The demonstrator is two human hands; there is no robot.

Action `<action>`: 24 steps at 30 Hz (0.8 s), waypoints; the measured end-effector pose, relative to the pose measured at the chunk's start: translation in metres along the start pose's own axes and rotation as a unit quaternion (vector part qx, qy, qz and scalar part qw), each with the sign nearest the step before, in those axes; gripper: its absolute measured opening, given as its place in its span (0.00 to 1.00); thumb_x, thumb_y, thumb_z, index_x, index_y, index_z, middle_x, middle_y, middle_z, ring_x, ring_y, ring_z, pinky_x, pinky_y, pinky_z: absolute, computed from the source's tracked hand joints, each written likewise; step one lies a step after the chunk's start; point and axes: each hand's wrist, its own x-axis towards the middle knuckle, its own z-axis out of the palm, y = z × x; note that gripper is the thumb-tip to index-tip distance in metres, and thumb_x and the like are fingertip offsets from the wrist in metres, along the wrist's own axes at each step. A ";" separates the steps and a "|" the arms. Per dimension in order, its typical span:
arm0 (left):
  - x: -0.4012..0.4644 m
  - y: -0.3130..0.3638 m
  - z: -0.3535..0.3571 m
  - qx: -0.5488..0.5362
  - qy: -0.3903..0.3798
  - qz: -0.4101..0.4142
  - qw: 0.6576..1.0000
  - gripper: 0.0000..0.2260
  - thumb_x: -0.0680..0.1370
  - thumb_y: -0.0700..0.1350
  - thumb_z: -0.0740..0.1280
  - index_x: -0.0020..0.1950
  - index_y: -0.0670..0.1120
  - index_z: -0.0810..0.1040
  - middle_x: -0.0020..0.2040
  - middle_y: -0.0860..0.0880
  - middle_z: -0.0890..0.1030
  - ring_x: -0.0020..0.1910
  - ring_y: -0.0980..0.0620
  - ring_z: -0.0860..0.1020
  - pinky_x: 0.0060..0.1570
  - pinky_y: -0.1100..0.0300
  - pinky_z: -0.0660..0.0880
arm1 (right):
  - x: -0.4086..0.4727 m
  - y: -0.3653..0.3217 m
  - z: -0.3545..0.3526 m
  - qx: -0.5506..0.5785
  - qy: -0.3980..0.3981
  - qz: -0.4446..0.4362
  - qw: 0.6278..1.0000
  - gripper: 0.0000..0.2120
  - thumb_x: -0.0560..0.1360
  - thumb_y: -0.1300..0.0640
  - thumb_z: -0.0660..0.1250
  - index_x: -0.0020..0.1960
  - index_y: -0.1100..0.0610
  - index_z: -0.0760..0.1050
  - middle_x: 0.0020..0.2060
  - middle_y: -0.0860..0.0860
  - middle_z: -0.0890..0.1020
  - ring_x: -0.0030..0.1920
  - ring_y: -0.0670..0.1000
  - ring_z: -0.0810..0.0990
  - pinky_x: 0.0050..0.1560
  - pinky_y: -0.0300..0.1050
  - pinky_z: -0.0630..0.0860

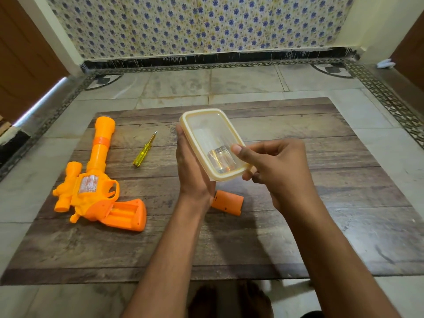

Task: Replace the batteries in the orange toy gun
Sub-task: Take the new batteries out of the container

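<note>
Hands: left hand point(191, 166) and right hand point(273, 166) grip the clear lidded plastic box point(212, 143).
Gun: orange plastic toy gun point(98, 180) lies well left of both hands.

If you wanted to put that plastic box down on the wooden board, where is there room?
The board's right side, beyond the right hand, is bare, and so is the near edge below the orange cover. The left is crowded: the toy gun and the screwdriver lie there. The left hand and right hand hold the box mid-board.
</note>
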 end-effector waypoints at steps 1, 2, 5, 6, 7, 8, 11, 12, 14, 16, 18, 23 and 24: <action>0.001 -0.001 -0.001 0.003 0.002 0.004 1.000 0.28 0.86 0.61 0.48 0.74 0.45 0.75 0.62 0.43 0.84 0.59 0.45 0.83 0.60 0.45 0.80 | 0.001 -0.001 0.000 -0.010 0.002 0.008 1.000 0.11 0.70 0.53 0.81 0.38 0.61 0.86 0.30 0.60 0.85 0.26 0.54 0.81 0.33 0.47 0.75; 0.001 -0.002 -0.002 0.006 0.003 0.008 1.000 0.28 0.86 0.61 0.48 0.73 0.45 0.75 0.61 0.44 0.84 0.59 0.45 0.83 0.59 0.45 0.81 | 0.001 -0.002 0.000 -0.017 0.004 0.016 1.000 0.12 0.70 0.53 0.81 0.38 0.62 0.85 0.30 0.60 0.85 0.26 0.54 0.81 0.32 0.46 0.75; 0.002 -0.002 -0.003 0.001 0.007 0.017 1.000 0.26 0.87 0.60 0.49 0.70 0.47 0.77 0.61 0.43 0.84 0.62 0.42 0.82 0.65 0.39 0.78 | 0.002 -0.008 -0.001 -0.023 0.016 0.036 0.999 0.16 0.67 0.53 0.83 0.37 0.65 0.83 0.30 0.61 0.84 0.25 0.55 0.82 0.31 0.47 0.73; 0.002 -0.002 -0.002 -0.003 0.006 0.018 1.000 0.25 0.87 0.60 0.49 0.69 0.47 0.77 0.62 0.42 0.84 0.63 0.41 0.82 0.66 0.37 0.77 | 0.003 -0.009 -0.002 -0.024 0.019 0.039 0.999 0.16 0.67 0.54 0.83 0.37 0.66 0.83 0.29 0.62 0.84 0.24 0.55 0.82 0.30 0.47 0.72; 0.001 -0.002 -0.002 -0.005 0.006 0.018 1.000 0.25 0.87 0.60 0.49 0.69 0.47 0.77 0.63 0.41 0.83 0.65 0.40 0.81 0.67 0.36 0.76 | 0.003 -0.011 -0.002 -0.027 0.020 0.040 0.999 0.17 0.67 0.54 0.84 0.37 0.66 0.82 0.29 0.61 0.84 0.24 0.55 0.82 0.30 0.46 0.71; 0.001 -0.002 -0.001 -0.007 0.007 0.019 1.000 0.25 0.87 0.60 0.49 0.68 0.47 0.78 0.64 0.41 0.83 0.65 0.39 0.81 0.67 0.35 0.76 | 0.003 -0.012 -0.003 -0.032 0.020 0.039 0.999 0.17 0.67 0.54 0.83 0.36 0.66 0.82 0.28 0.60 0.83 0.24 0.54 0.82 0.30 0.45 0.71; 0.004 -0.005 -0.001 -0.016 0.019 0.027 0.999 0.25 0.87 0.59 0.49 0.67 0.47 0.78 0.64 0.40 0.83 0.66 0.38 0.80 0.68 0.36 0.75 | 0.000 -0.011 -0.004 -0.046 0.028 -0.004 0.999 0.14 0.69 0.52 0.82 0.39 0.62 0.84 0.29 0.56 0.85 0.26 0.52 0.84 0.32 0.44 0.74; 0.007 -0.005 -0.002 -0.026 0.025 0.028 0.999 0.26 0.87 0.60 0.49 0.68 0.46 0.78 0.65 0.40 0.82 0.67 0.38 0.79 0.69 0.37 0.74 | -0.003 -0.010 -0.004 -0.043 0.024 -0.033 0.998 0.13 0.71 0.52 0.81 0.41 0.61 0.85 0.31 0.57 0.85 0.28 0.52 0.84 0.32 0.43 0.75; 0.012 -0.003 -0.005 -0.046 0.040 0.026 0.998 0.28 0.86 0.62 0.51 0.74 0.44 0.75 0.67 0.40 0.81 0.67 0.39 0.79 0.69 0.38 0.75 | -0.008 -0.009 -0.003 -0.005 -0.006 -0.072 0.997 0.11 0.72 0.54 0.80 0.49 0.60 0.86 0.38 0.59 0.86 0.32 0.51 0.85 0.34 0.38 0.76; 0.017 -0.001 -0.008 -0.065 0.056 0.021 0.996 0.28 0.86 0.62 0.52 0.75 0.45 0.74 0.67 0.40 0.81 0.67 0.39 0.80 0.68 0.39 0.76 | -0.010 -0.004 -0.003 -0.021 -0.039 -0.116 0.992 0.17 0.70 0.51 0.81 0.57 0.55 0.86 0.46 0.56 0.85 0.37 0.51 0.84 0.34 0.40 0.77; 0.019 0.001 -0.010 -0.075 0.068 0.023 0.995 0.28 0.86 0.62 0.53 0.75 0.45 0.74 0.67 0.40 0.82 0.67 0.39 0.80 0.69 0.36 0.74 | -0.010 0.007 -0.002 -0.146 -0.044 -0.219 0.964 0.22 0.68 0.44 0.80 0.59 0.51 0.85 0.50 0.51 0.83 0.43 0.48 0.82 0.38 0.39 0.76; 0.023 -0.003 -0.014 -0.057 0.078 0.022 0.995 0.34 0.78 0.68 0.58 0.74 0.46 0.75 0.67 0.40 0.82 0.67 0.39 0.80 0.70 0.36 0.73 | -0.007 0.023 0.006 -0.312 0.034 -0.431 0.846 0.18 0.72 0.47 0.79 0.60 0.51 0.86 0.61 0.56 0.80 0.60 0.58 0.76 0.52 0.55 0.72; 0.025 -0.004 -0.015 -0.061 0.080 0.020 0.995 0.35 0.76 0.68 0.59 0.74 0.45 0.76 0.67 0.40 0.82 0.66 0.39 0.80 0.70 0.36 0.73 | -0.007 0.022 0.009 -0.316 0.044 -0.456 0.831 0.16 0.73 0.50 0.79 0.59 0.51 0.86 0.60 0.55 0.81 0.60 0.58 0.77 0.51 0.58 0.72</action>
